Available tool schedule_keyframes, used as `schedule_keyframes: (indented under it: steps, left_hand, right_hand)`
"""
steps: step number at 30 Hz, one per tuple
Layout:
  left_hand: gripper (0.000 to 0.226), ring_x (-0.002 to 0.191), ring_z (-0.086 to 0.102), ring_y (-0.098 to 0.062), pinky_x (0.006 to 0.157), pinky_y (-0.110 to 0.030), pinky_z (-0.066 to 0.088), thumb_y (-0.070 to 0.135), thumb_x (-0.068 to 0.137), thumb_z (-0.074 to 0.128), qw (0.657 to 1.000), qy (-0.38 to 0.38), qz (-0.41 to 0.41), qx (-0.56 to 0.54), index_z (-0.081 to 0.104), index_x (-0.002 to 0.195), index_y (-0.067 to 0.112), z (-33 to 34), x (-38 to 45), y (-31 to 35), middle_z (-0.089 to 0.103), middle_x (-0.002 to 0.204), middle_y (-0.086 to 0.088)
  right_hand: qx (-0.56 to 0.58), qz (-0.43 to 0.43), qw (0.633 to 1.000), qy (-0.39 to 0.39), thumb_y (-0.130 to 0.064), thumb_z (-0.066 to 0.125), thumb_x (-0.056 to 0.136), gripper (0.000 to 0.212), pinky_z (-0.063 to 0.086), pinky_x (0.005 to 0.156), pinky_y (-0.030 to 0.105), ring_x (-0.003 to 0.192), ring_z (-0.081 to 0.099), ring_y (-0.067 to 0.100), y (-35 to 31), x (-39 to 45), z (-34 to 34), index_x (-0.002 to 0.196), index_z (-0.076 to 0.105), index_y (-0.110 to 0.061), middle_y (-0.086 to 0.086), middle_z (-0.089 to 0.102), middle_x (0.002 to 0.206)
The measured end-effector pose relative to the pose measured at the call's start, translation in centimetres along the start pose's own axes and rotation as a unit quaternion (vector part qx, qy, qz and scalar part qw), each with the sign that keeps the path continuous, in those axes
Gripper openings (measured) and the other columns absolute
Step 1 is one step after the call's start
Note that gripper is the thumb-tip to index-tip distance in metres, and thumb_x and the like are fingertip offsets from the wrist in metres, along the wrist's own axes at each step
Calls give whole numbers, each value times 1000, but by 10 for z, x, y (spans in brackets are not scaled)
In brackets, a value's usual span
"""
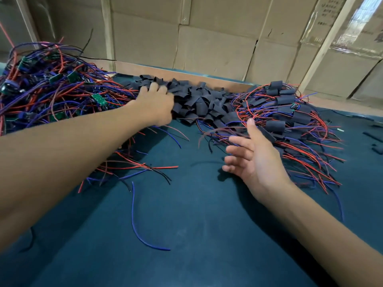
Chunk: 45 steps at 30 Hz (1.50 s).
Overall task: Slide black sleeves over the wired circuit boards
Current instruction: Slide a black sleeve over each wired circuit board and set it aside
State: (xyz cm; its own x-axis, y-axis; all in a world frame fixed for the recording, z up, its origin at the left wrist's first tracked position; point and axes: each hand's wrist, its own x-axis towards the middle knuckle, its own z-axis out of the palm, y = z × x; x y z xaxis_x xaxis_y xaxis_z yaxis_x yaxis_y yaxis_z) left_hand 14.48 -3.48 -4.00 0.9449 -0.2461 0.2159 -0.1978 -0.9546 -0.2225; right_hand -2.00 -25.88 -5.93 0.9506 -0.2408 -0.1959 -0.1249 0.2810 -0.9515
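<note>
Head view: left grip point(155, 104) digs curled fingers into sleeves point(199, 100) near the tabletop's point(196, 214) far edge; right grip point(250, 158) hovers open, empty

Black sleeves point(199, 102): loose heap of short flattened tubes, centre rear of table. Wired circuit boards point(58, 90): green boards with red, blue, purple leads, tangled pile at left. Sleeved boards point(288, 112): pile at right, leads trailing forward
</note>
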Motion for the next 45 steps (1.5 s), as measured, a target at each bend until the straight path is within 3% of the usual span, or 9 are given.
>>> schedule_keyframes:
  steps: [7,10,12,16,23,30,36,42,45]
  left_hand:
    - [27,94,62,-40,82,-54,56,30,93,65,987,-107,94,68,61,111,9,-15,13,-19,47,84,-5]
    - [44,106,59,-38,87,-52,54,48,97,57,980,-122,104,122,60,123,12,-14,14,-17,58,106,-9]
    - [56,129,42,-39,98,-59,46,57,99,47,975,-134,101,145,48,140,20,-7,13,-17,46,139,-9]
    - [56,138,27,-34,110,-54,35,37,106,39,961,-159,179,136,23,157,17,-1,13,-14,20,162,-2]
    - [66,141,30,-31,113,-41,33,46,106,39,931,-181,260,183,18,159,14,-17,5,-12,25,160,-5]
    - [46,118,51,-29,99,-42,46,45,101,53,949,-152,257,100,59,131,11,-24,-3,2,43,134,-7]
    - [44,123,36,-27,100,-45,44,49,94,63,961,-149,226,64,62,125,19,-33,-6,6,45,131,-3]
    - [40,95,62,-6,86,-17,48,47,90,68,955,29,206,-211,67,120,21,-44,-49,3,68,103,7]
    - [36,85,56,9,78,1,36,51,91,65,919,124,197,-318,71,114,23,-31,-101,-3,66,98,16]
  right_hand:
    - [86,44,993,64,-52,74,86,36,47,42,24,40,53,12,-7,10,-11,108,71,-23,-3,59,65]
    - [58,33,996,67,-39,78,87,25,43,39,23,39,49,10,-5,12,-13,100,71,-18,-4,52,64]
    - [-62,-117,987,86,-35,76,89,16,43,41,24,42,49,8,-1,13,-15,93,68,-21,-7,54,63]
    - [-388,-445,804,70,-28,66,95,28,47,80,20,86,60,9,-3,28,-25,122,64,-28,-13,64,98]
    - [-695,-372,615,-15,-35,57,100,46,35,97,43,116,51,35,-1,60,-39,145,52,-25,-1,67,129]
    - [-669,-415,616,0,-27,67,96,16,34,85,39,107,53,32,1,60,-37,108,77,-25,-1,69,108]
    - [-571,-514,640,11,-8,70,91,10,48,85,44,97,64,35,-4,53,-39,99,77,-8,8,72,102]
    - [-310,-372,873,-61,-2,60,93,29,50,67,18,61,65,9,-3,30,-30,103,75,-24,-16,70,76]
    - [-283,-363,882,-100,-10,62,99,20,50,57,29,47,53,10,-6,20,-27,103,79,-18,-24,63,69]
